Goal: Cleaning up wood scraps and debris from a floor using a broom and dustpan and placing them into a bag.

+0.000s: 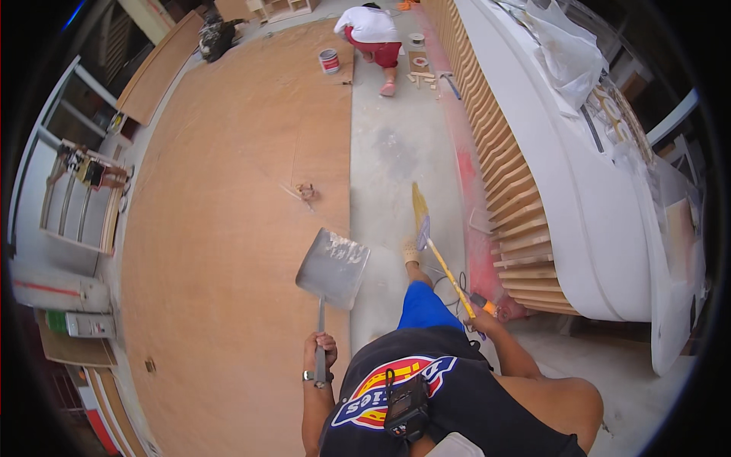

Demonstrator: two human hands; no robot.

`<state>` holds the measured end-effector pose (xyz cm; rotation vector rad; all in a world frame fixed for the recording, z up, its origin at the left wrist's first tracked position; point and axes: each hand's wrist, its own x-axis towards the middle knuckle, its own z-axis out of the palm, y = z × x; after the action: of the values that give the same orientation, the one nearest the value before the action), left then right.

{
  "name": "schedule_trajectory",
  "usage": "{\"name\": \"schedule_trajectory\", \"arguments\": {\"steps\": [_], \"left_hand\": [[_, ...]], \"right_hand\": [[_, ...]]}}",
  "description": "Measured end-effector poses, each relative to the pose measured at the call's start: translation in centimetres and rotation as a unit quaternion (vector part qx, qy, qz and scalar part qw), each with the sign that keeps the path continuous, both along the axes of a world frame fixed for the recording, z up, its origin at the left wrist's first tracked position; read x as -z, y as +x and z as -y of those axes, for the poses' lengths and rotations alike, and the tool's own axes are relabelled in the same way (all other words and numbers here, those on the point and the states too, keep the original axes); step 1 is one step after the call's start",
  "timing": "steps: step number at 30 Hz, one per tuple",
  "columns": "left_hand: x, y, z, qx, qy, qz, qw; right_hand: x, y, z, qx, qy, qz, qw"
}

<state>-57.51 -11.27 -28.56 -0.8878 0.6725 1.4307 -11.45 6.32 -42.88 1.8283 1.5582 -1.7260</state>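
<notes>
My left hand (324, 349), with a watch on the wrist, is closed around the grey handle of a long-handled metal dustpan (327, 268). The dustpan's wide pan is held out ahead of me, over the right edge of a large brown board sheet (228, 206), with pale debris along its far right part. My right hand (481, 321) grips the yellow stick of a broom (451, 279). The broom's yellowish bristles point away from me over the grey floor, right of the dustpan and apart from it.
A curved white counter with wooden slats (525, 206) borders the right side. An orange-and-black tool (484, 303) and a cable lie by my right hand. Ahead, a person (373, 34) crouches near a bucket (329, 61). Another person (91, 169) is at the left. Small scraps (307, 192) lie on the board.
</notes>
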Motion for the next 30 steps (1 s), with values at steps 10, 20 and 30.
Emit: {"name": "schedule_trajectory", "arguments": {"steps": [10, 20, 30], "left_hand": [[0.6, -4.3, -27.0, -0.024, 0.029, 0.079, 0.996], [2.8, -10.0, -48.7, 0.036, 0.034, 0.012, 0.999], [9.1, -16.4, -68.5, 0.019, -0.008, -0.014, 1.0]], "right_hand": [[2.7, -0.4, -14.6, 0.052, 0.067, 0.15, 0.985], [-0.2, -3.9, -42.5, 0.043, 0.203, 0.085, 0.975], [-3.5, -13.0, -56.9, 0.218, 0.085, 0.024, 0.972]]}}
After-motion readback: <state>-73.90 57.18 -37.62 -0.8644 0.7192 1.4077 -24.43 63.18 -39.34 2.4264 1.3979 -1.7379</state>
